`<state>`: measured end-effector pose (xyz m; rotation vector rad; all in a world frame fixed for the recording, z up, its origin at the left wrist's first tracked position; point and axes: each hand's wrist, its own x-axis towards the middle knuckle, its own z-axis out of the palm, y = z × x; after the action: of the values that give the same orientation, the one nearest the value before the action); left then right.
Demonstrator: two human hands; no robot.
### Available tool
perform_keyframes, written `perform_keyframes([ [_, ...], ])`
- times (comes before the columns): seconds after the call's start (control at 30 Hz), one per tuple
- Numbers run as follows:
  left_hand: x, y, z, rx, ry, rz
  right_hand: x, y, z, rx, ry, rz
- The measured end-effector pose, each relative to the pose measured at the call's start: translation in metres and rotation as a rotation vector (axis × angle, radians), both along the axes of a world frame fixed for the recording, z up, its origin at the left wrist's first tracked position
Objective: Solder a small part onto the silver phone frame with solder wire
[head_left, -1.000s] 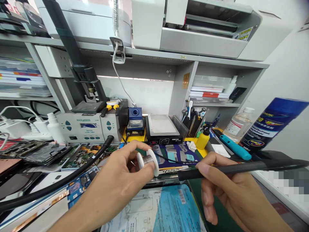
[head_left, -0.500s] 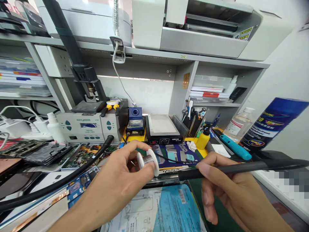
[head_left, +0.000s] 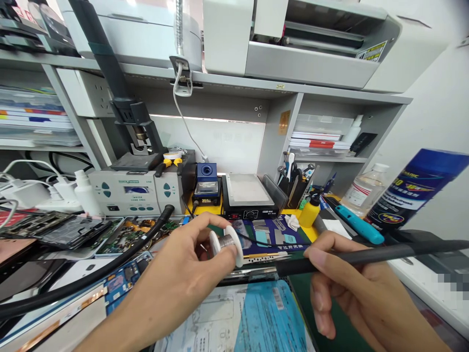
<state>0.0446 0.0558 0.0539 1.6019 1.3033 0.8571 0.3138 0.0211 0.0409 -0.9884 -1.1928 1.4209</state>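
My left hand pinches a small white spool of solder wire between thumb and fingers, its flanges facing sideways. In my right hand is a soldering iron with a long black handle, held like a pen. Its metal shaft points left, passing just below the spool, and the tip end is hidden behind my left hand. Beneath both lies a scuffed white and blue box-like surface. Behind the spool, slim metal tools and a blue mat with small pale pieces are visible.
A black hose crosses the left side over phone parts and circuit boards. At the back stand a grey rework station, a small soldering unit and a heating plate. To the right are a yellow bottle and a blue spray can.
The view has shifted slightly. My right hand and the soldering iron sit a little farther right, and more of the metal shaft shows. My left hand keeps its hold on the spool.
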Motion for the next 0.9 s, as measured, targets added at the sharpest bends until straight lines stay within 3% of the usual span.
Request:
perform_keyframes([
  [0.23,0.001,-0.001,0.001,0.008,-0.008,-0.013,-0.008,-0.007,0.007,-0.013,-0.041,-0.106],
  [0.67,0.005,-0.005,0.010,-0.028,0.003,0.007,-0.012,-0.010,0.007,-0.005,-0.088,-0.108],
  [0.9,0.003,-0.002,0.005,-0.001,0.018,-0.004,-0.014,-0.010,0.008,-0.002,-0.082,-0.109],
])
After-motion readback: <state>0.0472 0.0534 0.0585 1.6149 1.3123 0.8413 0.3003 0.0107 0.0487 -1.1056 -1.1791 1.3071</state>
